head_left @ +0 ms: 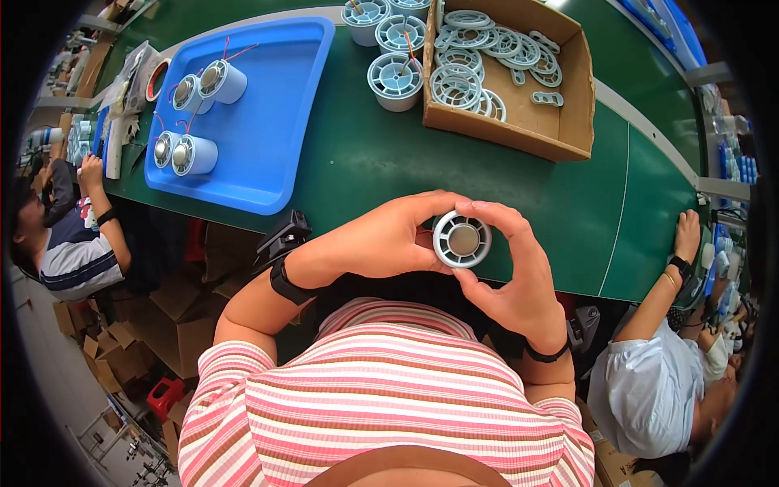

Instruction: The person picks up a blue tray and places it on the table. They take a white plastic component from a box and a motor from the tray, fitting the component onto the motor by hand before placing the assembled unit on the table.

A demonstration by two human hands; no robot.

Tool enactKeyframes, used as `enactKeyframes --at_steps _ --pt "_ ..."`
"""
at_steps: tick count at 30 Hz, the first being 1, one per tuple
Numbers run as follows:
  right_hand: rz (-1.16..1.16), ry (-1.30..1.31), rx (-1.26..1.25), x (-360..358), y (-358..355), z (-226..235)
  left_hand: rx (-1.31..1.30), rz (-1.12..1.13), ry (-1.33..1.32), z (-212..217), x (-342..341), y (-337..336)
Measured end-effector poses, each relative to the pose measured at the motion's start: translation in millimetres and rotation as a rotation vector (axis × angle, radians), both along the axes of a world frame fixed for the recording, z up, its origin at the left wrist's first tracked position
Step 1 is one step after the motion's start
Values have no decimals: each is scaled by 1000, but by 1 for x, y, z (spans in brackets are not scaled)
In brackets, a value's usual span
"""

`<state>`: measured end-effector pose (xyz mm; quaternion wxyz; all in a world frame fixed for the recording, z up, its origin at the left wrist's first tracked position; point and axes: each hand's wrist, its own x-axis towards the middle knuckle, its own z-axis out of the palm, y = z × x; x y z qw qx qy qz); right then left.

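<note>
Between my two hands, over the near edge of the green table, is a white round fan motor housing (463, 240), with a silver metal disc at its centre and spokes out to a white ring. My left hand (389, 235) grips its left side with thumb and forefinger. From the right, the curled fingers and thumb of my right hand (519, 280) hold its rim. A bit of red wire shows by my left fingertips. The housing's far side is hidden, its spoked face turned up toward me.
At left, a blue tray (272, 114) holds several white motor housings (195, 154) with red wires. Pale blue spoked cups (395, 81) stand beside a cardboard box (519, 140) of pale rings (454, 85). Co-workers sit left and right; a person's hand (686, 235) rests on the table's right side.
</note>
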<state>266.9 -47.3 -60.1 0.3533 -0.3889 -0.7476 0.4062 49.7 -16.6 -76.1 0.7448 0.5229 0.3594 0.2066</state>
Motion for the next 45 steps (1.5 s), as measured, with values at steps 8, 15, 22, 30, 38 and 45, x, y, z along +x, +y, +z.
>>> enactKeyframes --at_steps 8,15,22,30,38,45 --pt "40 -17 -5 9 10 3 -262 -60 -123 7 -7 12" --pt "56 0 -10 15 14 -4 -549 22 -158 20 -4 18" --pt "-55 -231 270 3 -9 8 -187 209 -61 30 0 -20" --pt "-635 -551 316 122 4 3 1135 504 1563 69 -148 -20" --pt "-828 -636 488 116 59 46 914 321 1439 80 -236 5" --pt "-214 -735 797 43 202 35 1118 277 1390 112 -169 19"
